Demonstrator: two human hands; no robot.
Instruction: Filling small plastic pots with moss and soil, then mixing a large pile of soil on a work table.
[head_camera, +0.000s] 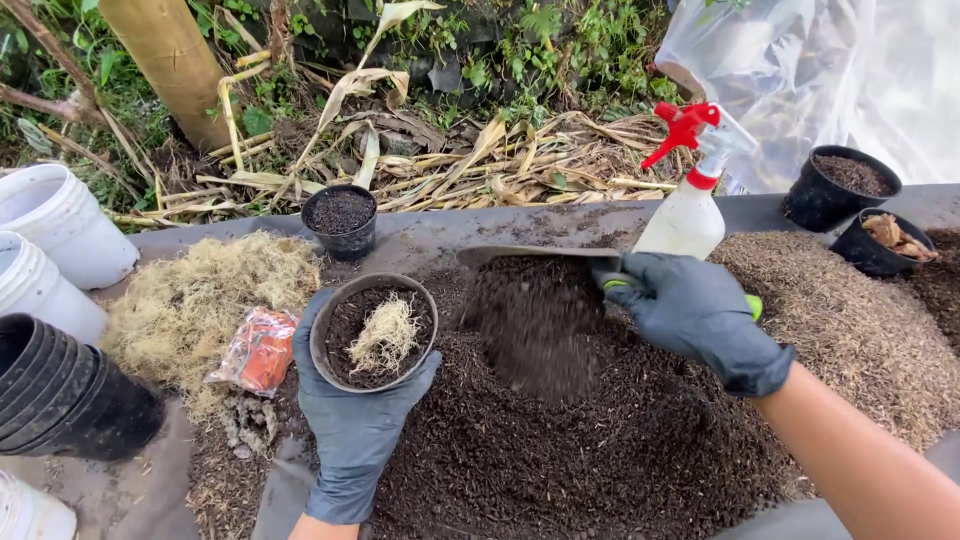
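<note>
My left hand, in a dark glove, cups a small black pot from below. The pot holds dark soil with a tuft of pale fibrous moss on top. My right hand, also gloved, grips the green handle of a metal trowel to the right of the pot. The trowel's blade is tipped and dark soil pours off it onto the big soil heap below.
A white spray bottle with a red trigger stands behind the trowel. Another filled black pot sits at the back. Pale moss pile, orange packet, stacked black pots and white buckets lie left. Husk heap and two black pots are right.
</note>
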